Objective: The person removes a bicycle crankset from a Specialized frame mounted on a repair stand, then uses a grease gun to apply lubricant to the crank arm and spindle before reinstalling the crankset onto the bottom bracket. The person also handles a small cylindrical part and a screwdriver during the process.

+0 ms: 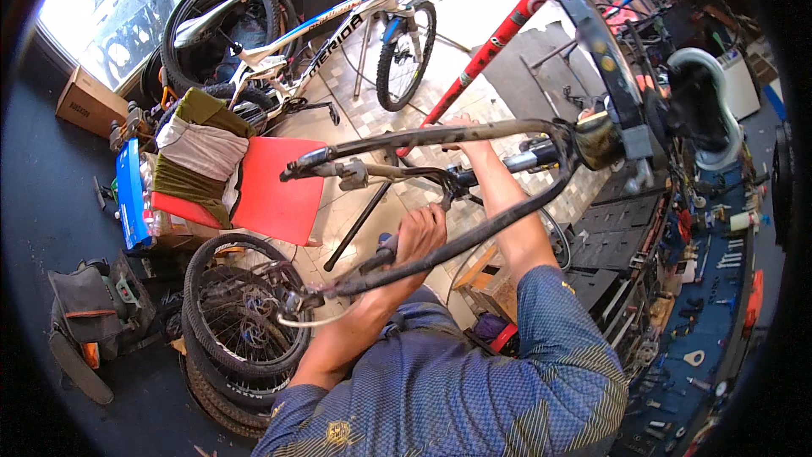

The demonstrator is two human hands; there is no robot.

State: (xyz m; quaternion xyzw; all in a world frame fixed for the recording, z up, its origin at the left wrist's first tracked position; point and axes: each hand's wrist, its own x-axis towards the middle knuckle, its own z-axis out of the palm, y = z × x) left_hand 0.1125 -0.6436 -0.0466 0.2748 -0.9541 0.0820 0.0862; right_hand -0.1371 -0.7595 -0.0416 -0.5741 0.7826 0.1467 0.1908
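Note:
A dark, scuffed bicycle frame (474, 132) is raised in front of me, its forked rear end toward the left. My left hand (420, 235) is inside the fork of its stays, fingers curled closed close to the pivot area; what they grip is hidden. Beyond the upper stay is my right hand (463, 129), partly covered by that tube, so its fingers do not show clearly. A black clamp arm (602, 51) meets the frame at the right, near the saddle (719, 110). Behind my right hand slants a red post (486, 52).
A red chair (283, 186) with cloths stands left, above stacked wheels (245, 313). A white and blue bicycle (338, 25) leans at the back. Along the right runs a tool board (689, 330) beside dark drawers (613, 237). A grey bag (97, 313) lies far left.

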